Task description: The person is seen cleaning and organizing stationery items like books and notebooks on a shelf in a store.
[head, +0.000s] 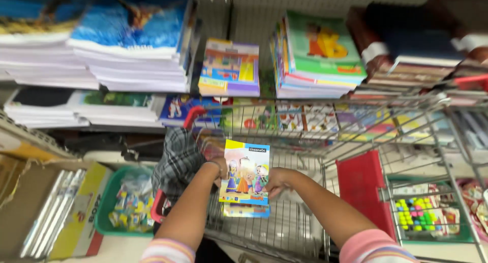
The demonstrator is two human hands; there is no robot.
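In the head view, both of the person's arms reach up from the bottom edge toward the middle of the frame, over a wire shopping cart. The left hand grips the left edge of a small stack of thin picture books, its fingers curled round behind the covers so that only the thumb side shows. The right hand holds the right edge of the same stack, fingers closed against the cover and partly hidden behind it. The stack sits just left of centre, held upright and facing the camera, above the cart's basket; the top cover is yellow and pale blue with cartoon figures, and a second cover peeks out beneath it.

A dark checked cloth hangs over the cart's left rim, just beside the left wrist. A red flap of the cart's child seat stands right of the right forearm.

In the upper half, shelves carry piles of notebooks: a tall white-edged pile with blue covers at upper left, a smaller colourful pile at upper centre, and a green-covered pile to its right. At lower left, a green basket holds small packets, beside a cardboard box. At lower right, a tray of bright beads lies behind the cart's wires.
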